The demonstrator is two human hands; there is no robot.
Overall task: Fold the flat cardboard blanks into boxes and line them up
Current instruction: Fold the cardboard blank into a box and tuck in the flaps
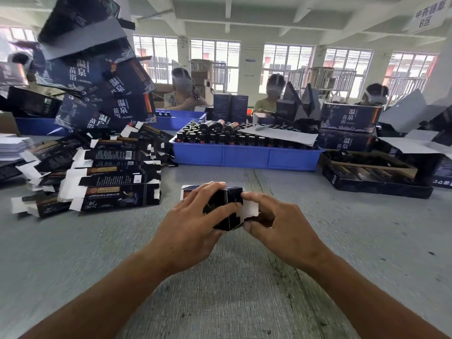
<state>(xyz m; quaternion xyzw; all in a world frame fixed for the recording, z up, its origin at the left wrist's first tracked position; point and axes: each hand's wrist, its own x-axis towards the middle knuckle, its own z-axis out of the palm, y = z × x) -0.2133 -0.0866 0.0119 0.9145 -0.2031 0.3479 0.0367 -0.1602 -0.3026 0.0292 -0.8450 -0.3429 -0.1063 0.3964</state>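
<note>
Spreading across most of the view, the grey work table (73,253) carries everything here, and its bare stretch in front of the hands looks like the only free ground for a row of finished boxes. To the left a loose heap of folded dark cartons (105,177) sprawls with white flaps sticking out; if the next box is set down carelessly near it, the heap could slide and any line would be hard to keep. Behind the hands, well apart from them, a blue tray of small bottles (244,157) sits at the table's middle, with a sheet of paper lying over part of it.

Nearest the camera, the small dark carton (223,207) is held just above the table between both hands, already squared up from flat. The left hand (193,228) wraps its side, fingers pressed against the dark panels. The right hand (281,228) pinches the white end flap (249,209) between thumb and forefinger, apparently about to tuck it.

My judgement of the risks: pressing too hard with the left hand could crush the thin walls out of square, and then the flap would miss its slot. Bending the flap off its crease could leave it creased or torn. The flap's edge under the right fingers is hidden, so how far in it sits cannot be told.
</note>
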